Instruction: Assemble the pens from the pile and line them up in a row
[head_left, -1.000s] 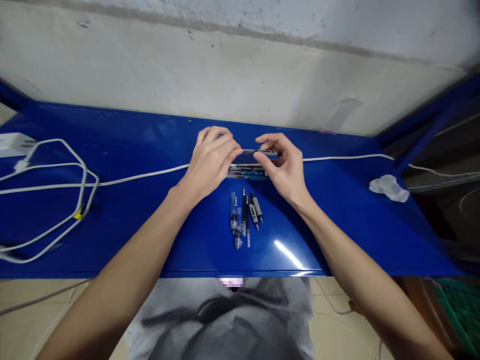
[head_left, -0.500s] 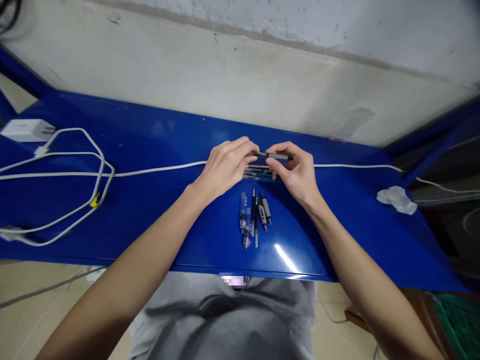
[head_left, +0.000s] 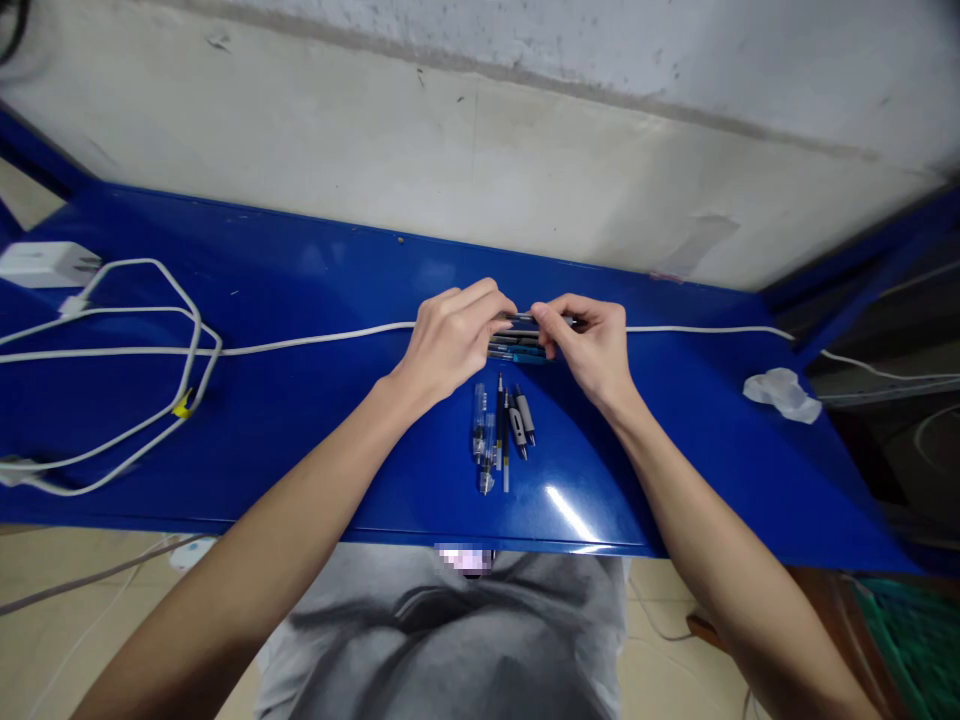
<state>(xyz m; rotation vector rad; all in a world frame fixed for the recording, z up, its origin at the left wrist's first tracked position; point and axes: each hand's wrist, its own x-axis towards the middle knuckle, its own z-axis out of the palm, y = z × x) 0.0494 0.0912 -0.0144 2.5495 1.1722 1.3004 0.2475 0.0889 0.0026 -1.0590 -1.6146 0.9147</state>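
Observation:
Between my hands is a dark pen (head_left: 523, 316), level above the blue shelf. My left hand (head_left: 459, 335) pinches its left end, and my right hand (head_left: 589, 340) grips its grey right part, mostly covered by the fingers. Just below lie several pens (head_left: 517, 350) side by side, some with blue parts, partly hidden by both hands. Nearer to me are clear pen barrels (head_left: 482, 435), two dark refills (head_left: 502, 430) and two grey grip pieces with dark tips (head_left: 520, 420), apart from my hands.
A white cable (head_left: 322, 339) runs across the blue shelf (head_left: 315, 480) and passes behind my hands. On the left are a white plug adapter (head_left: 49, 264) and looped cable. Crumpled clear plastic (head_left: 782, 394) lies at the right. A wall stands behind the shelf.
The fingers of my right hand have shifted over the grey part of the pen, covering more of it. The view has moved slightly; the loose parts lie as before.

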